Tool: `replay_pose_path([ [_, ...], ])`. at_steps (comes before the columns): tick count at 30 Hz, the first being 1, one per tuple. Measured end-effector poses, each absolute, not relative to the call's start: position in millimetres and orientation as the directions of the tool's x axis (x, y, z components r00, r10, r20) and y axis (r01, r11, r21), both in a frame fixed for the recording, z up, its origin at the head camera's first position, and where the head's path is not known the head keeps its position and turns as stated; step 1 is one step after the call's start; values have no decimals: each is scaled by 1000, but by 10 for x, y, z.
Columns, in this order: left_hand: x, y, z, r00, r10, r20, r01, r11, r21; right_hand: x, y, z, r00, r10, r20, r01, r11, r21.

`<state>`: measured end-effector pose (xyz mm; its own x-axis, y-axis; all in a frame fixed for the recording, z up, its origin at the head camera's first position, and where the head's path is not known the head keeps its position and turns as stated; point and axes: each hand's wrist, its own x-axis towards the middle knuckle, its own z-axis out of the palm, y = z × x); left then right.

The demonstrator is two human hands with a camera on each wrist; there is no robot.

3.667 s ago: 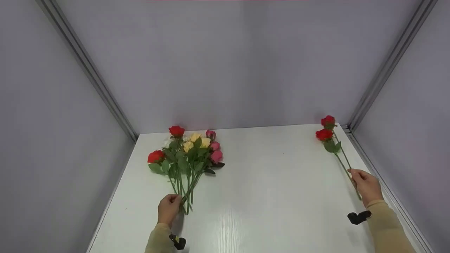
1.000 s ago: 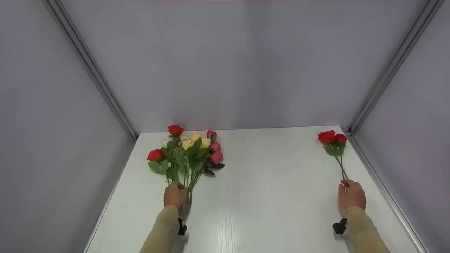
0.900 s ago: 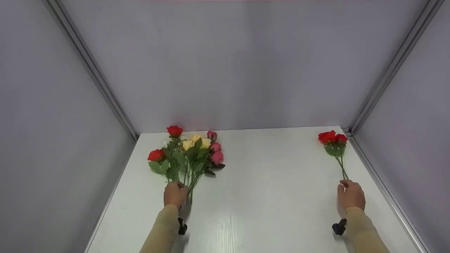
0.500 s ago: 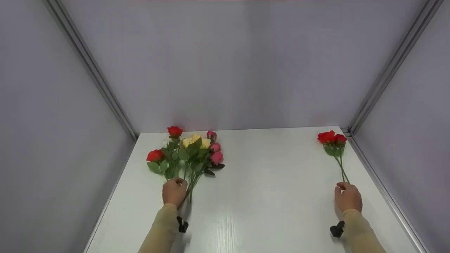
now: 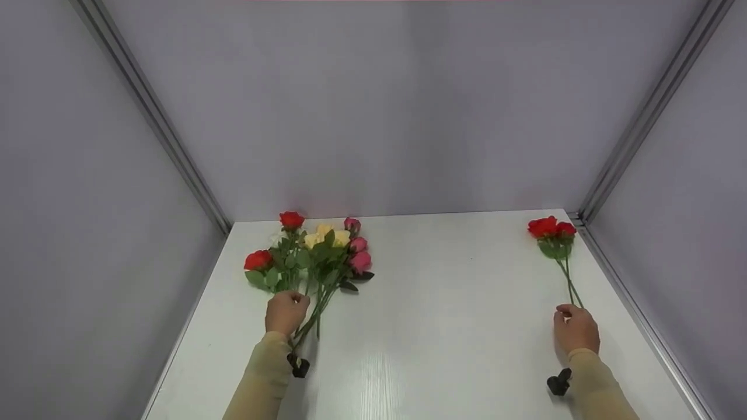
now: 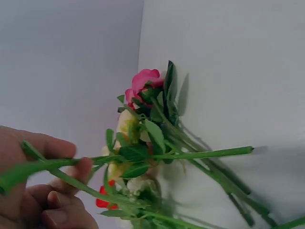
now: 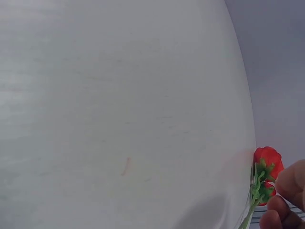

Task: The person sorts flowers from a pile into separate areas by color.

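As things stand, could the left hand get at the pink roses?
Probably yes: the left hand is beside the bunch, and nothing seems to cover the pink roses on the bunch's right edge. It appears to hold a stem, though.

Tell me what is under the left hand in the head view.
Beside the left hand, green stems show over the white table, with leaves just beyond. Whatever lies directly beneath the hand is covered.
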<state>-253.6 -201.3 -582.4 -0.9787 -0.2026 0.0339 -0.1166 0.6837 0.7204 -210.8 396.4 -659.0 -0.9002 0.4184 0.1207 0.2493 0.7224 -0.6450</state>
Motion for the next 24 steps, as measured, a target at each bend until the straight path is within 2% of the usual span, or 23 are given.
replay_pose_path([
  [6, -2459, -1964, -5691, -976, -218, 8, -164, 759, 630, -2086, 3970, -6608, -904, 411, 116, 240, 714, -657],
  [11, -2389, -1911, -5590, -977, -206, 44, -134, 768, 626, -2103, 3960, -6623, -907, 403, 120, 233, 718, -656],
  [14, -2363, -1894, -5568, -983, -177, 57, -113, 809, 577, -2118, 3949, -6630, -908, 399, 128, 227, 725, -650],
  [19, -2353, -1899, -5659, -990, -142, 27, -112, 871, 478, -2116, 3931, -6638, -909, 398, 125, 225, 720, -656],
  [24, -2342, -1929, -5847, -988, -147, -39, -146, 849, 508, -2098, 3931, -6682, -915, 390, 100, 232, 712, -663],
])
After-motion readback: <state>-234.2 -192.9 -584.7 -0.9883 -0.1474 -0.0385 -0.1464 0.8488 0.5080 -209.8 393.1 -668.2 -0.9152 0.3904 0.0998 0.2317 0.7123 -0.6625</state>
